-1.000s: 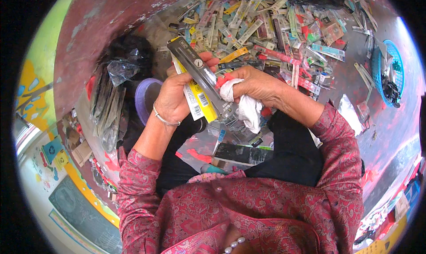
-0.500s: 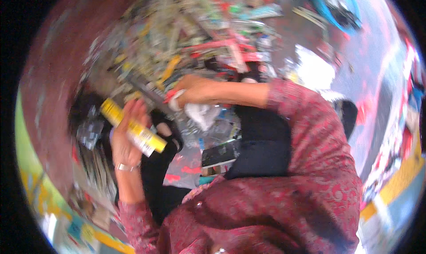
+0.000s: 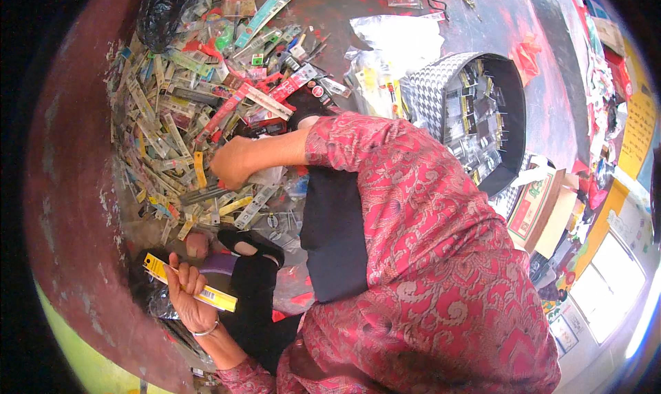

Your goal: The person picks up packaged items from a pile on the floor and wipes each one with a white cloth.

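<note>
My left hand (image 3: 191, 303), with a bracelet at its wrist, is closed round a long narrow yellow packet (image 3: 219, 299) with a pale label. The packet slants across the fingers, and both its ends stick out. My right hand (image 3: 233, 162) reaches across to a big heap of long narrow packets (image 3: 180, 136), mostly clear and pale, some yellow or red. Its fingers curl down into the heap; their tips are hidden, so what they hold cannot be made out. Beside them lie a small yellow packet (image 3: 200, 169) and some dark thin strips (image 3: 203, 194).
A checked round container (image 3: 427, 84) holding several small clear packets stands right of the heap, near white plastic sheeting (image 3: 396, 39). A black plastic bag (image 3: 162, 15) lies at the far left. An open cardboard box (image 3: 540, 211) is at the right. My black shoe (image 3: 251, 246) borders the heap.
The view has swung round and sharpened, bringing the checked container into sight. My left hand still holds the yellow packet, its fingers now curled round it. My right hand stays at the heap.
</note>
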The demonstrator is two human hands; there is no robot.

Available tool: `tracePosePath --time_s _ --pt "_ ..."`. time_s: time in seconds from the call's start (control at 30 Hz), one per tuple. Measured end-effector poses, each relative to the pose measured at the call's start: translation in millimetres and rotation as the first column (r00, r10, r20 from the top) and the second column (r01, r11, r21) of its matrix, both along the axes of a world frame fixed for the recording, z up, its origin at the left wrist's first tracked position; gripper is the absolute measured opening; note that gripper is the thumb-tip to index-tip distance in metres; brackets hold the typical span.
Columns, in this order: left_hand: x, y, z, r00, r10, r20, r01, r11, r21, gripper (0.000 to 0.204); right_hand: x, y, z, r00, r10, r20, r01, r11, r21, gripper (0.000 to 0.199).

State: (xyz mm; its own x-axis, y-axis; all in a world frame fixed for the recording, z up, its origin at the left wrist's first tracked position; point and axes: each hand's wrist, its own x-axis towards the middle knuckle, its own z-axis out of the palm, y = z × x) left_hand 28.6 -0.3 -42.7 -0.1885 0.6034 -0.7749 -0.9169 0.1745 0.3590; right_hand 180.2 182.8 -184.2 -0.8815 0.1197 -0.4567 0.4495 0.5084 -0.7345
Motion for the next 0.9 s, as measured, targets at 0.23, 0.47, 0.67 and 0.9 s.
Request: tracePosePath --time_s 0.23,0.47,0.67,0.9 --pt "7 7 5 1.0 0.022 -0.023 -0.022 0.999 -0.03 0.028 54 44 -3 0.98 -0.065 0.189 0.013 0.964 0.267 0.023" --pt "12 11 6 0.994 0.009 -0.107 -0.019 0.996 -0.09 0.022 125 70 -30 0.826 -0.545 0.143 0.562 0.813 -0.153 0.04" --pt "13 10 10 0.984 0.043 -0.172 -0.069 0.986 -0.152 0.02 131 81 -16 0.673 -0.597 0.437 0.719 0.665 -0.2 0.043" --pt "8 7 11 0.987 0.068 -0.144 -0.079 0.994 -0.07 0.018 163 90 -40 0.569 -0.78 0.263 0.785 0.61 0.112 0.032"
